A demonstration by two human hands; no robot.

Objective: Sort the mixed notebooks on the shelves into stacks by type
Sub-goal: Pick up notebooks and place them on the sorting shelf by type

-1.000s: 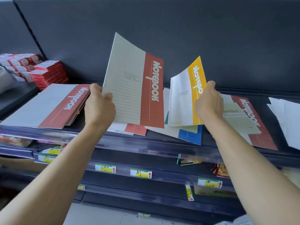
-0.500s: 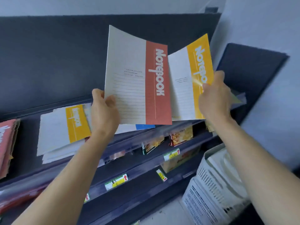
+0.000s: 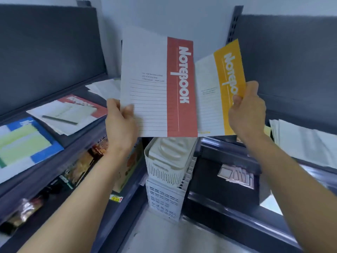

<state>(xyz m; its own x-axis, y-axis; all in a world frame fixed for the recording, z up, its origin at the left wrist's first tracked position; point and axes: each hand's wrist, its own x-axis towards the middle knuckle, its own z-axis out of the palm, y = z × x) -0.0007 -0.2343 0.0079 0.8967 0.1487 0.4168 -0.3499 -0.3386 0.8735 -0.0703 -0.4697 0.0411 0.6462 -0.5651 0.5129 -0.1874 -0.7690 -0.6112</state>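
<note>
My left hand (image 3: 120,125) grips a white notebook with a red spine band (image 3: 158,86) at its lower left corner and holds it upright in the air. My right hand (image 3: 246,114) grips a white notebook with a yellow band (image 3: 218,88) by its right edge, partly tucked behind the red one. On the left shelf (image 3: 80,143) lie a red-banded notebook (image 3: 69,112) with a dark pen on it, a blue-edged notebook (image 3: 27,141) and loose white ones (image 3: 104,88). A pile of white notebooks (image 3: 300,141) rests on the right shelf.
Two dark shelf units meet at a corner with a pale wall behind. Stacked white plastic baskets (image 3: 167,172) stand on the floor in the gap between them. Snack packets (image 3: 82,165) fill the lower left shelf, and pinkish packs (image 3: 235,174) sit on the lower right shelf.
The view has swung right, from the left shelf to the corner between the two units. Both hands carried their notebooks along, still raised side by side.
</note>
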